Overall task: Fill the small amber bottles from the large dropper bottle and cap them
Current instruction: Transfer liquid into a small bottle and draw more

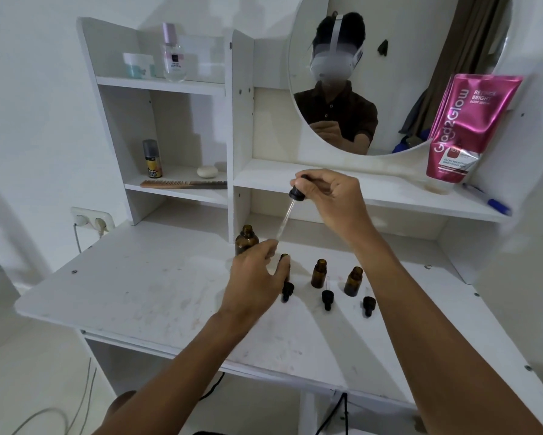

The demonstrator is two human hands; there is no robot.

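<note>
Head view: the right hand (pixel 336 199) pinches the black bulb of the dropper (pixel 296 194) between thumb and fingertips. The dropper's clear glass tube slants down toward the left hand (pixel 254 277). Left-hand fingers curl round the leftmost small bottle (pixel 284 257), which is mostly hidden. The large bottle (pixel 246 240), amber and uncapped, stands just behind on the desk (pixel 138 293). Two open small bottles (pixel 319 273) (pixel 354 281) stand rightward, with three black caps (pixel 287 291) (pixel 326 299) (pixel 369 306) lying in front.

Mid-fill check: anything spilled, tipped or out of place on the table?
Nothing spilled or tipped. The large bottle and two small bottles stand upright, open; the left hand grips a third small bottle; three small caps lie on the tabletop, which shows only faint reddish smears.
</note>
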